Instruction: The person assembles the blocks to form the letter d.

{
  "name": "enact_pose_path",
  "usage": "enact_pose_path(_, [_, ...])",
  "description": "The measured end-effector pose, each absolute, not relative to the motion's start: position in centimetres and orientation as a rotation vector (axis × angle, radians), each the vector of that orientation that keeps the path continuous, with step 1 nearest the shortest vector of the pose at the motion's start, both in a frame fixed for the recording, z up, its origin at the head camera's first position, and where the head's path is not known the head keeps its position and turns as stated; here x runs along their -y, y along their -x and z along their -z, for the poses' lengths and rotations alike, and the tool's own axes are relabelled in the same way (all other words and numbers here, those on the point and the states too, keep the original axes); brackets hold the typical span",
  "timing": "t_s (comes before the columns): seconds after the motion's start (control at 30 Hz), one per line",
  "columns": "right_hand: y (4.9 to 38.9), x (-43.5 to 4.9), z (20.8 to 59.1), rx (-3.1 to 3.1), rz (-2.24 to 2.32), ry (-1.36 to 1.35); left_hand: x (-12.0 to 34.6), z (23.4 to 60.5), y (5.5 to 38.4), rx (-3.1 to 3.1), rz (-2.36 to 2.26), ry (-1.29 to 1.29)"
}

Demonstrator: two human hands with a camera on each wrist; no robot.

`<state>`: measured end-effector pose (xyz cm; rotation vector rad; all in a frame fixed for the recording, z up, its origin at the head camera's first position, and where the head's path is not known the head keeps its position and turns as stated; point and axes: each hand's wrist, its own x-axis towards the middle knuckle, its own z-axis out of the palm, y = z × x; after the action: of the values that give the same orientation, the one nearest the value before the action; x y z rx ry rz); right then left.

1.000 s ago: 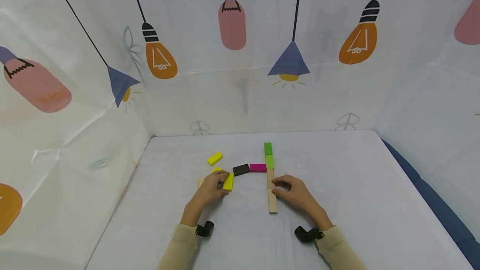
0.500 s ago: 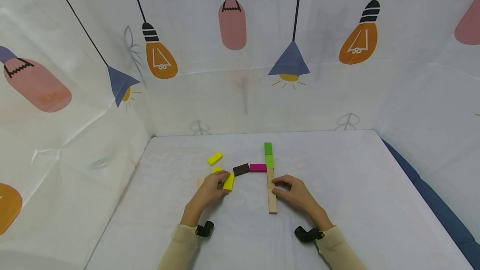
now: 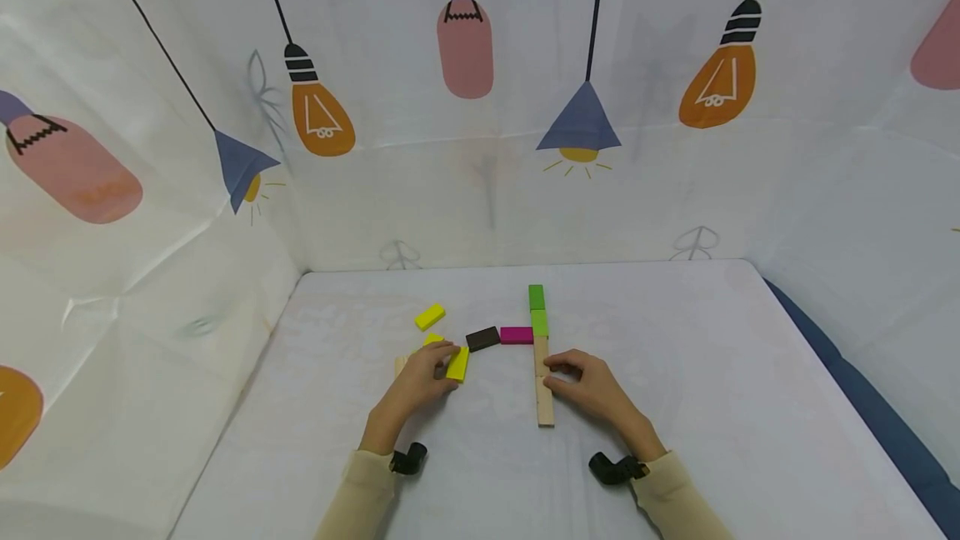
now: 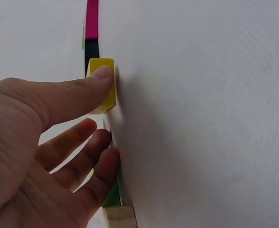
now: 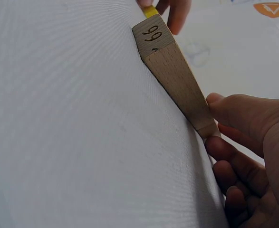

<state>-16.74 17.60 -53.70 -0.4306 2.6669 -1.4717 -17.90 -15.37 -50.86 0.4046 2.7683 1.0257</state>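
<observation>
Scarcely anything has moved since a second ago — just the yellow block (image 3: 458,365), its far end edging rightward. Pinched by the left hand (image 3: 417,383) on the white surface (image 3: 712,407), it points away from the person, beside the dark block (image 3: 482,339). Loosely curved, the right hand (image 3: 592,387) touches wooden blocks (image 5: 177,80) — the near end reads 66 or 99.

A small yellow block (image 3: 458,366) is pinched in the left hand (image 3: 420,380) on the bench (image 3: 712,423), its long side turned toward one o'clock. Between one and two o'clock from it lies a dark, slightly slanted block (image 3: 482,339); at three o'clock from that, a magenta block (image 3: 516,336) runs end-on to a straight column along twelve to six: two green blocks (image 3: 538,323) at the twelve end, two plain wooden blocks (image 3: 545,403) at the six end. The right hand (image 3: 590,384) touches the wooden pair's three-o'clock side. A loose yellow block (image 3: 430,317) slants at eleven o'clock from the pinched one.
</observation>
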Motion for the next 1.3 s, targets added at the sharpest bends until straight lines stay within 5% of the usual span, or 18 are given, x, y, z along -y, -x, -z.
enact_pose_path(1.3, [16.7, -17.5, 53.6, -2.682, 1.445, 0.432, 22.6, 51.7, 15.2, -2.949, -1.02, -0.137])
